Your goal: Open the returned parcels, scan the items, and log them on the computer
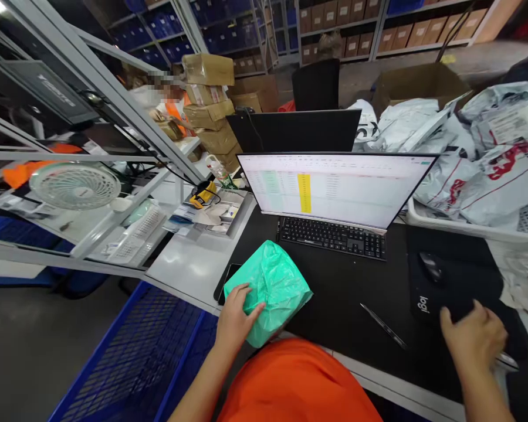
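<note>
A package in crinkled green plastic (275,278) lies at the desk's front edge, close to my orange-clad body. My left hand (237,313) rests on its near left side, thumb and fingers apart; the hand is open. Under the package's left edge a dark phone-like slab (222,293) partly shows. Over on the right, my right hand (475,331) is above the front of the black mouse pad (457,281), its bent fingers blurred. Beside its wrist is a pale, shiny object (507,360) that I cannot make out. A pen (383,326) lies between the hands.
A lit monitor (334,190) stands behind a keyboard (332,237). The mouse (431,266) sits on the pad. White parcel bags (501,181) fill a white basket (479,230) at right. A blue crate (136,351) is below left; a fan (77,186) and another person (176,108) are beyond the frame.
</note>
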A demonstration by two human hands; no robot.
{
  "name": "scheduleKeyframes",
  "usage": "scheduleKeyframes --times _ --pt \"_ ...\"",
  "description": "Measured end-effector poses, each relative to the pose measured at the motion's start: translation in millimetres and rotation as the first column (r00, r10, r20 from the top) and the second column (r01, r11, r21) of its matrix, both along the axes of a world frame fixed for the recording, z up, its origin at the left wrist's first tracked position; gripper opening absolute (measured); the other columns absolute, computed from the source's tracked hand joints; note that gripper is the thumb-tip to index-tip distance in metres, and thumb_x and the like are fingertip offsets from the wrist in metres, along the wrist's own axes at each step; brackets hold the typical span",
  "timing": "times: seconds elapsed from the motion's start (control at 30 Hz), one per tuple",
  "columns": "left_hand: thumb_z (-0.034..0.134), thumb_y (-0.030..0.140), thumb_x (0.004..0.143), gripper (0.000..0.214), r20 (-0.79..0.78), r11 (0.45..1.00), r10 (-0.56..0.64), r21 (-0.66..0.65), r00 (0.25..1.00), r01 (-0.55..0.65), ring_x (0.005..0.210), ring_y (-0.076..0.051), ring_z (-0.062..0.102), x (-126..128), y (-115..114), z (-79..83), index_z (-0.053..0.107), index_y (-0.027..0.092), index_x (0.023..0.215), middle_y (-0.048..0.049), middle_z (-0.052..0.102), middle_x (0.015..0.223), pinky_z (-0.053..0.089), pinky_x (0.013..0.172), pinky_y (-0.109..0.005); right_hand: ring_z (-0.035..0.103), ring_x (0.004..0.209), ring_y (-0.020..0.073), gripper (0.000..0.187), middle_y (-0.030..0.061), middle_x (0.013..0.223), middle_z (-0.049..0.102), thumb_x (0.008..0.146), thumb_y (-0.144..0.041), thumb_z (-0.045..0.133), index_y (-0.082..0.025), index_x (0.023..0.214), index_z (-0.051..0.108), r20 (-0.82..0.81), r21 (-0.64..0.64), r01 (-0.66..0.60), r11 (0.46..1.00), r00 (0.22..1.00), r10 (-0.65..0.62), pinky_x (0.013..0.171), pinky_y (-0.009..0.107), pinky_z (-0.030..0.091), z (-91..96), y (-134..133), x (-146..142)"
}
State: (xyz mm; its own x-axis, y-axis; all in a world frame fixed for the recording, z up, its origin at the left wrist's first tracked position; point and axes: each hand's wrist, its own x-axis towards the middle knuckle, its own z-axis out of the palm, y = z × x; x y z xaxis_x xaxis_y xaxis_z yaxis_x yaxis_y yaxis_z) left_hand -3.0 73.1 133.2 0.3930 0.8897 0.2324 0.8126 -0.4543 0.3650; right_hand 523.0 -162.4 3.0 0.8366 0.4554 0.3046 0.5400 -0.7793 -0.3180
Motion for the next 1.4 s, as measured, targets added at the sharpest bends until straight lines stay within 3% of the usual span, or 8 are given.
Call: scheduleKeyframes --times 0.13,0.33,0.47,0.6,0.93,1.13,1.27,1.4 --pt "0.076 0.049 0.08 0.058 -0.189 0.998 0.033 0.052 0.981 -0.023 0.131 -0.04 0.056 6.7 -14.6 -13.5 0.062 0.017 0.127 -0.019 0.058 0.141 0.042 0.113 -0.064 0.048 0.128 0.0444 0.064 0.031 0.135 0.052 0.087 -0.047 0.055 -0.005 0.135 0.057 0.086 0.023 -0.02 1.0 0.996 0.018 0.097 0.055 0.043 -4.5 60.4 47.8" --pt "0.067 0.032 0.089 0.035 -0.216 0.998 0.045 0.057 0.975 -0.034 0.134 -0.037 0.055 10.4 -22.9 -25.5 0.066 0.019 0.122 -0.0161 0.061 0.141 0.043 0.113 -0.064 0.048 0.131 0.0417 0.069 0.031 0.135 0.052 0.091 -0.052 0.053 -0.004 0.141 0.053 0.0 0.051 -0.136 0.989 0.991 0.136 0.099 0.051 0.04 -34.1 92.0 71.4" --pt "0.061 0.024 0.094 0.015 -0.182 0.998 0.025 0.063 0.983 -0.014 0.129 -0.035 0.06 12.6 -22.4 -27.4 0.072 0.021 0.102 -0.0124 0.068 0.133 0.046 0.111 -0.062 0.049 0.13 0.0398 0.075 0.0284 0.145 0.045 0.093 -0.062 0.048 -0.011 0.147 0.049 -0.093 -0.037 -0.178 0.983 0.98 0.174 0.093 0.049 0.04 -54.5 95.8 73.4" --pt "0.056 0.019 0.095 0.018 -0.13 0.997 0.036 0.071 0.991 -0.027 0.124 -0.033 0.064 17.5 -21.9 -25.8 0.072 0.021 0.09 -0.0109 0.072 0.126 0.05 0.107 -0.058 0.054 0.121 0.0365 0.063 0.0226 0.148 0.043 0.092 -0.056 0.052 -0.021 0.144 0.057 -0.017 -0.13 -0.16 0.979 0.987 0.159 0.084 0.047 0.04 -61.4 95.2 85.5" --pt "0.047 0.024 0.099 0.021 0.003 0.983 0.143 0.114 0.99 -0.142 0.108 -0.027 0.07 24.8 -31.2 -29.5 0.067 0.021 0.101 -0.0108 0.075 0.112 0.057 0.094 -0.047 0.059 0.11 0.0323 0.049 0.0195 0.142 0.054 0.095 -0.044 0.049 -0.02 0.132 0.068 0.108 -0.144 -0.243 0.959 0.96 0.26 0.079 0.043 0.04 -62.7 96.0 91.4" --pt "0.05 0.028 0.1 0.018 0.022 0.991 0.069 0.115 0.997 -0.071 0.095 -0.024 0.072 19.8 -28.1 -20.3 0.061 0.022 0.086 -0.008 0.076 0.101 0.059 0.084 -0.04 0.057 0.109 0.0288 0.046 0.0168 0.144 0.053 0.095 -0.042 0.05 -0.02 0.132 0.068 0.127 -0.167 -0.236 0.957 0.958 0.258 0.081 0.04 0.038 -63.0 96.2 91.2" --pt "0.053 0.029 0.1 0.014 0.026 0.993 0.0 0.122 1.0 -0.003 0.094 -0.022 0.071 16.2 -27.9 -12.5 0.06 0.023 0.09 -0.0063 0.075 0.099 0.058 0.086 -0.039 0.057 0.105 0.0267 0.043 0.0162 0.141 0.054 0.093 -0.041 0.054 -0.021 0.129 0.069 0.135 -0.174 -0.228 0.958 0.958 0.252 0.078 0.039 0.038 -65.1 96.2 91.5" --pt "0.062 0.036 0.096 0.018 -0.035 0.978 0.022 0.208 0.999 -0.014 0.103 -0.027 0.069 8.1 -32.0 -8.1 0.062 0.021 0.107 -0.0102 0.073 0.108 0.053 0.1 -0.049 0.057 0.102 0.0258 0.043 0.0143 0.141 0.054 0.093 -0.042 0.054 -0.022 0.127 0.07 0.152 -0.162 -0.225 0.961 0.956 0.249 0.076 0.039 0.038 -70.1 95.5 93.7"
